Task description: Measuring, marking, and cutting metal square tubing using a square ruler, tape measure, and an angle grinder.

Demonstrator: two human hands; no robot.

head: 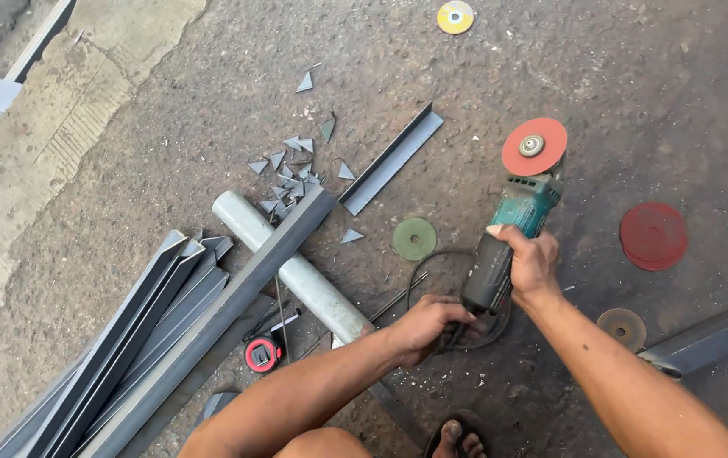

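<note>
Both hands closed on the teal-bodied angle grinder (508, 242) w/ orange sanding disc, right hand (532, 261) mid-body, left hand (427, 326) at rear by the black cable (419, 284); risk: cable snags, disc kicks toward bare foot (457, 437).

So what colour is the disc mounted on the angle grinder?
Orange-red, with a metal centre nut; the grinder disc shows clearly in the head view.

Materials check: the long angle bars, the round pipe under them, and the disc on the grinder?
Angle bars: likely steel, dull grey-blue, painted or primed, with sharp L folds. Pipe: probably galvanised steel, pale matte silver. Disc on the grinder in the right hand: red-orange abrasive, seemingly fibre, with a metal hub.
</note>
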